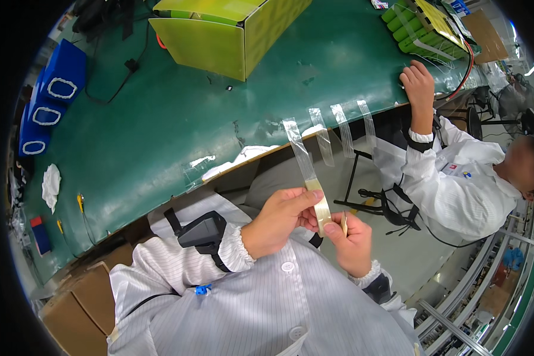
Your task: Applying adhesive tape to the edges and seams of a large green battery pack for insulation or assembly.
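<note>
My left hand (286, 218) is closed, thumb and fingers pinching a pale yellow strip (323, 209) in front of my chest. Its upper end meets a see-through strip of tape (301, 153) that hangs off the table's front edge; whether the two are one piece I cannot tell. Close beside it, my right hand (352, 242) is also closed, its thumb and finger on the strip's lower end. A thin tan sliver (345, 224) stands up between those fingers. Several more tape strips (342, 129) hang along the edge to the right.
A yellow-green box (204, 47) stands on the green table (160, 118). Blue bins (59, 71), a white cloth (51, 187) and clip leads (80, 204) lie left. At right, a co-worker's hand (418, 89) rests at the edge near a green cell pack (418, 29). A black chair (391, 204) stands below.
</note>
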The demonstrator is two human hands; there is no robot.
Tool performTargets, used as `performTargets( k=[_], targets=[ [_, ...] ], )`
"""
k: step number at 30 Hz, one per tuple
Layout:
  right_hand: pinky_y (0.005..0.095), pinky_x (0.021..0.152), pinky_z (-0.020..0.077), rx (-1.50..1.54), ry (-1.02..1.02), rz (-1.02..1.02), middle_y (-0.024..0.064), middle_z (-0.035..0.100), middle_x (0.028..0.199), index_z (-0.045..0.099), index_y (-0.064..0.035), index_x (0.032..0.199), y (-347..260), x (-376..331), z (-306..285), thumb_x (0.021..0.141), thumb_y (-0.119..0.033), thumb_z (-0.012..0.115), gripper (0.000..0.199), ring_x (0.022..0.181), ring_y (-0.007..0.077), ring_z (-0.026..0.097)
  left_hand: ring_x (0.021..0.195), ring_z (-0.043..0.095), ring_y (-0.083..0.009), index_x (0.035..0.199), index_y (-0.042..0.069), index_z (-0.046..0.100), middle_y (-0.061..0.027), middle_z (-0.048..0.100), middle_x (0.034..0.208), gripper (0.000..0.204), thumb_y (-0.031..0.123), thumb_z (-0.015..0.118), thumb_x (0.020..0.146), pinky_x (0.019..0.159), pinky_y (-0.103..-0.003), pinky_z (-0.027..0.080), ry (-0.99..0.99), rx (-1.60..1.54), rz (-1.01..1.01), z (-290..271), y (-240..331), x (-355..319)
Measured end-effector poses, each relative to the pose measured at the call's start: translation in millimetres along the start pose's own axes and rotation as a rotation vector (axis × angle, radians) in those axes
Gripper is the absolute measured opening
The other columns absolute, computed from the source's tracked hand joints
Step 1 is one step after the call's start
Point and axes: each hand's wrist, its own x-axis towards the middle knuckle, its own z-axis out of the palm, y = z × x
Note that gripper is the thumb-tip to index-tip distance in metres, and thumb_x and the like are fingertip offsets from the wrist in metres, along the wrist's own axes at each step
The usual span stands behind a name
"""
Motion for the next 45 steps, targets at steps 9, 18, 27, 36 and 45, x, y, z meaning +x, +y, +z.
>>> performTargets(
  k=[9,18,27,36,45],
  targets=[
    [0.0242,0.063,0.0472,-0.169,0.025,-0.112,0.0006,0.065,0.074,0.068,0.0014,0.096,-4.2,11.0,-18.7,0.092,-0.020,0.074,0.022,0.068,0.0067,0.057,0.077,0.059,-0.0110,0.099,0.006,0.069,-0.0026,0.068,0.090,0.024,0.028,0.061,0.101,0.072,-0.027,0.048,0.000,-0.059,0.025,-1.9,-6.1,-1.7],
    [0.0284,0.063,0.0439,-0.312,-0.057,-0.179,0.0035,0.058,0.076,0.059,0.0025,0.099,-51.1,49.3,-48.8,0.102,-0.026,0.060,0.029,0.067,0.0117,0.051,0.077,0.058,-0.0113,0.100,0.006,0.067,-0.0021,0.066,0.091,0.023,0.028,0.063,0.100,0.073,-0.027,0.048,0.013,-0.112,0.004,-2.4,-11.7,2.1],
    [0.0378,0.070,0.0489,-0.921,-0.297,-0.788,0.0110,0.056,0.089,0.064,-0.0009,0.097,-81.6,80.6,-24.9,0.080,0.000,0.068,0.018,0.080,0.0290,0.058,0.076,0.058,-0.0124,0.096,0.006,0.066,-0.0009,0.061,0.086,0.017,0.023,0.066,0.098,0.070,-0.028,0.048,0.044,-0.167,-0.009,-3.7,-12.8,2.3],
    [0.0360,0.069,0.0508,-1.160,-0.310,-0.935,0.0071,0.056,0.091,0.069,-0.0031,0.102,-85.8,92.1,-21.2,0.067,-0.002,0.067,0.035,0.084,0.0248,0.058,0.075,0.057,-0.0125,0.096,0.006,0.066,-0.0006,0.061,0.086,0.015,0.021,0.066,0.098,0.069,-0.029,0.048,0.062,-0.195,-0.025,-4.2,-12.6,0.9],
    [0.0361,0.071,0.0504,-1.140,-0.372,-0.971,0.0078,0.058,0.096,0.067,-0.0005,0.102,-86.7,94.8,-19.3,0.068,-0.003,0.065,0.034,0.084,0.0256,0.057,0.077,0.061,-0.0131,0.099,0.005,0.067,-0.0040,0.066,0.087,0.017,0.021,0.062,0.100,0.068,-0.028,0.048,0.037,-0.240,-0.029,-2.2,-13.9,-2.3]
  ],
)
